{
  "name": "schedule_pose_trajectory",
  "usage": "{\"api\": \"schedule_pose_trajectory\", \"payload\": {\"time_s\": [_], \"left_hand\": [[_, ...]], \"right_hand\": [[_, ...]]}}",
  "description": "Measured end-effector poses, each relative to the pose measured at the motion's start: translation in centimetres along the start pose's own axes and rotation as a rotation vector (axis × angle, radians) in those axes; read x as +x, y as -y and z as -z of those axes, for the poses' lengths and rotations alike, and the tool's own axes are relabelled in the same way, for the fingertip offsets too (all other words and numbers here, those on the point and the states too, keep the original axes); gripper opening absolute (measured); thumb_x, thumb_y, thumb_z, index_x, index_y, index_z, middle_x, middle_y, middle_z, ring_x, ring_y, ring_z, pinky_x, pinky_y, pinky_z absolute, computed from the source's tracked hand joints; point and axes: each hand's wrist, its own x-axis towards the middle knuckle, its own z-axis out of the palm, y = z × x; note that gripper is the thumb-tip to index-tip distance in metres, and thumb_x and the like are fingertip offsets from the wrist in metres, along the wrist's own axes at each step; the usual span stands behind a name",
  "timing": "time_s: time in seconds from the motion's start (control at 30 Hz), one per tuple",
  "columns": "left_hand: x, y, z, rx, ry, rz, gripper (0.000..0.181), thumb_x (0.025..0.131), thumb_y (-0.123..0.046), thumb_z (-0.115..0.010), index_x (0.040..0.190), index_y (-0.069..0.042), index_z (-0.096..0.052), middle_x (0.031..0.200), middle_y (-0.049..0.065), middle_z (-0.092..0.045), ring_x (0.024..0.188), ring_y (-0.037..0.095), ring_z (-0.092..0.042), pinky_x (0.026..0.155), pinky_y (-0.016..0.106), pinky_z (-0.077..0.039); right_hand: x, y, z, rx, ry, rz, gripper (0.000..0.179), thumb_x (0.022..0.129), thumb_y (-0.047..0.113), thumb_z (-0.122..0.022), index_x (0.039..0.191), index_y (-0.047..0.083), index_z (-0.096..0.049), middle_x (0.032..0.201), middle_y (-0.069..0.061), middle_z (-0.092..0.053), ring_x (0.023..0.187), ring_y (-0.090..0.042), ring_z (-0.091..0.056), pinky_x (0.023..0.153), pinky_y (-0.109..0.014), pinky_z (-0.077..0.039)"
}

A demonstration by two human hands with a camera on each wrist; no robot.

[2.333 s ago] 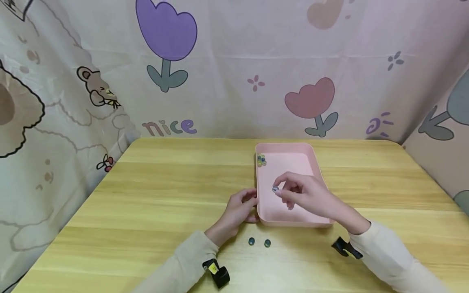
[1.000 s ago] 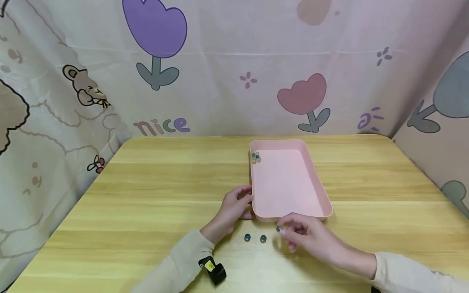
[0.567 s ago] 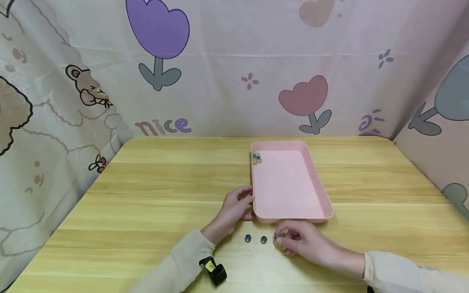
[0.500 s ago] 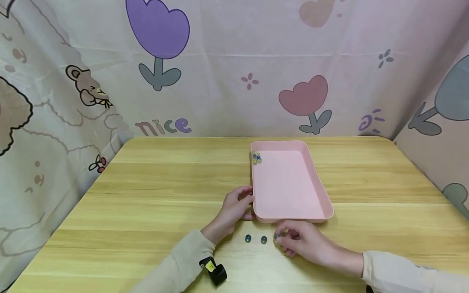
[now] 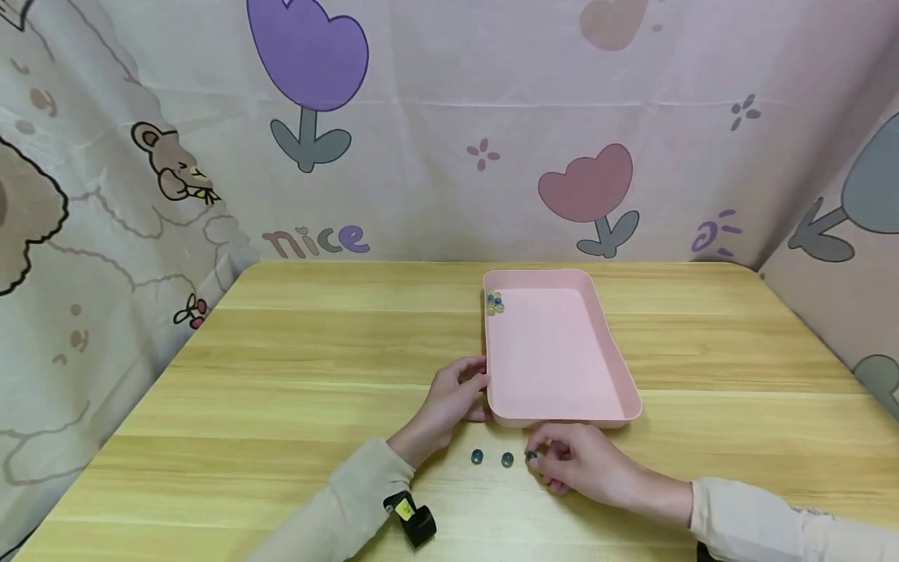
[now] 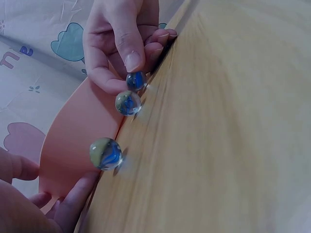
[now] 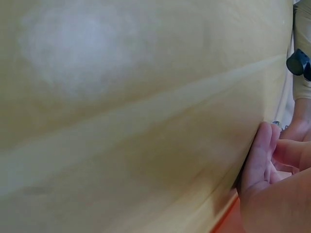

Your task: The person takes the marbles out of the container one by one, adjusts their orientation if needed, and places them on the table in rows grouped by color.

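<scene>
My right hand [image 5: 586, 464] pinches a glass marble [image 6: 136, 80] with blue inside between thumb and index finger, down at the table. In line to its left sit two more clear marbles with blue and yellowish swirls: the middle marble [image 5: 507, 460] and the left marble [image 5: 477, 457]. My left hand [image 5: 453, 398] rests beside the pink tray [image 5: 562, 422], its fingers touching the outside of the left wall. Several marbles [image 5: 495, 303] cluster inside the tray by its far left corner. In the right wrist view, the fingers of my right hand [image 7: 277, 179] mostly hide the marbles.
The wooden table [image 5: 316, 375] carries the tray right of centre. A patterned curtain [image 5: 435, 156] hangs behind the table's far edge and along both sides. A black wrist camera [image 5: 414, 521] sits on my left sleeve.
My right hand has come from above the tray toward me and down to the table, bringing its marble beside the other two. My left hand stays at the tray's side.
</scene>
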Motion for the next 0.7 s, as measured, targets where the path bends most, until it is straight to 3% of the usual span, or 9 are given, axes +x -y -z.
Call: {"api": "schedule_pose_trajectory", "payload": {"time_s": [0.7], "left_hand": [[-0.16,0.16,-0.09,0.018,-0.006,-0.011,0.039,0.095,-0.005,-0.054,0.133,0.005,-0.051,0.124,0.018,-0.055,0.108,0.030,-0.058,0.062,0.033,-0.061]], "right_hand": [[-0.17,0.03,-0.34,-0.086,-0.021,0.030,0.011,0.087,-0.001,-0.063,0.097,0.002,-0.065,0.065,0.004,-0.060,0.056,-0.007,-0.058,0.048,-0.024,-0.055]]}}
